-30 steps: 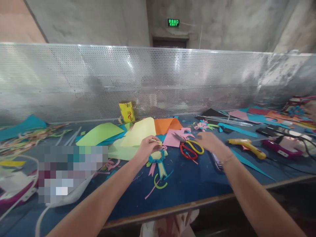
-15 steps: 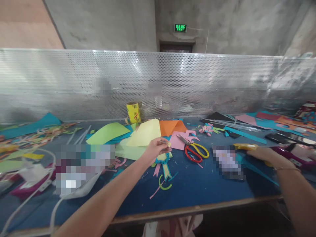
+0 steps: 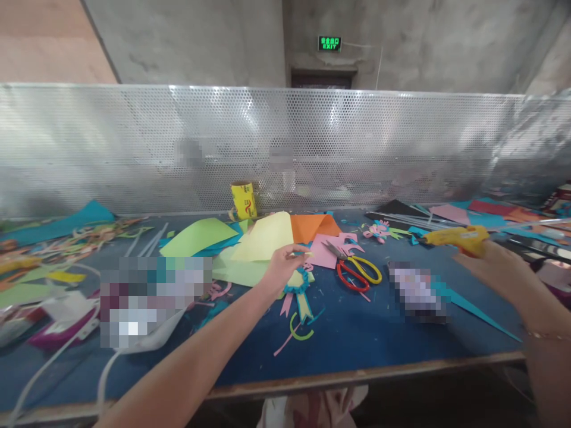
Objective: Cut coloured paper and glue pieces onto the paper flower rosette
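- Metal screen [image 3: 200,137] across the back, blue table [image 3: 348,348] in front. Hands?
- Right hand [image 3: 497,267]: fingers wrapped round the yellow glue gun [image 3: 461,238], nozzle pointing left. Rosette [image 3: 302,279] lies on the table, just below the left hand [image 3: 285,264], whose thumb and fingertips pinch a small yellow scrap [image 3: 307,254].
- Tips?
- I'd grip the scrap by its edge, skin clear of the nozzle, and squeeze the trigger lightly. Hot tip, likely.
- Containers?
- Yellow tub [image 3: 244,201] near the screen. Can't tell what's inside.
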A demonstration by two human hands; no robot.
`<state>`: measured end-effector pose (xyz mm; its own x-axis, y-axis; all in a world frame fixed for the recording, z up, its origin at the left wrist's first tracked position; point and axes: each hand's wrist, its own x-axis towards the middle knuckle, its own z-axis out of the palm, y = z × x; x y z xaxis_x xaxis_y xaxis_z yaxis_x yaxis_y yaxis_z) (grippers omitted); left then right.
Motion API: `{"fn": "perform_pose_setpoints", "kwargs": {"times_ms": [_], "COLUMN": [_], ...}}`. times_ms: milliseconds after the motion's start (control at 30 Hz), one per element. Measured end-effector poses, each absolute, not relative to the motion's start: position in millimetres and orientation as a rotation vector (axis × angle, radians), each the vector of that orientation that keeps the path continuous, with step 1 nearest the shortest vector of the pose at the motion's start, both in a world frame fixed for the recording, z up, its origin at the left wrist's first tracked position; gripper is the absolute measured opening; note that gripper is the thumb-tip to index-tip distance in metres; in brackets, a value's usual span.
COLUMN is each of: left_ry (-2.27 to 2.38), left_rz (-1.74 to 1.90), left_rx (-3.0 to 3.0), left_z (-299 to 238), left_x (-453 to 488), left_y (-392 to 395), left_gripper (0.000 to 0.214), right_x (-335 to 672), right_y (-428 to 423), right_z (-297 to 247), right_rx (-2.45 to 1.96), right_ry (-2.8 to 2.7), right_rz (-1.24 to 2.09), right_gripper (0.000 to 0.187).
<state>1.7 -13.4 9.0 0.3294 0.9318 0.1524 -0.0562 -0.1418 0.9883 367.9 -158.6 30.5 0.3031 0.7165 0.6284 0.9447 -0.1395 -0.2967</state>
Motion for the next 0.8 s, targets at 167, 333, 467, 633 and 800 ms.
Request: {"fn": "perform_pose_setpoints", "kwargs": {"times_ms": [167,333,467,633,800], "left_ry": [0.854,0.816,0.841,0.936,0.993], "left_rz": [1.144,1.065,0.912,0.798,0.694], "left_rx": [1.518,1.375,1.450,1.584,1.737], "left_z": [14.6,14.7,9.0,3.8,-2.4], "left_x": [7.6,28.3,38.7,40.1,40.4], "left_y": [-20.0,-39.9,-48.6,-50.6,-49.0], "left_gripper": [0.014,0.019,0.010,0.006,0.009], "right_x": [299.1,242.7,229.5,229.2,230.2], "right_y": [-165.0,-150.5,-138.7,-133.7,-132.5], "right_z": [45.5,25.8,5.1,-11.7,-21.2], "right_rx": [-2.234,-2.026,-2.063,-2.020,-2.001], "right_ry": [-1.259,-1.462,-1.508,-1.533,-1.676], "right_rz": [-0.472,-0.556,-0.661,-0.679,-0.677], "right_gripper": [0.015,0.022,0.025,0.028,0.023]}}
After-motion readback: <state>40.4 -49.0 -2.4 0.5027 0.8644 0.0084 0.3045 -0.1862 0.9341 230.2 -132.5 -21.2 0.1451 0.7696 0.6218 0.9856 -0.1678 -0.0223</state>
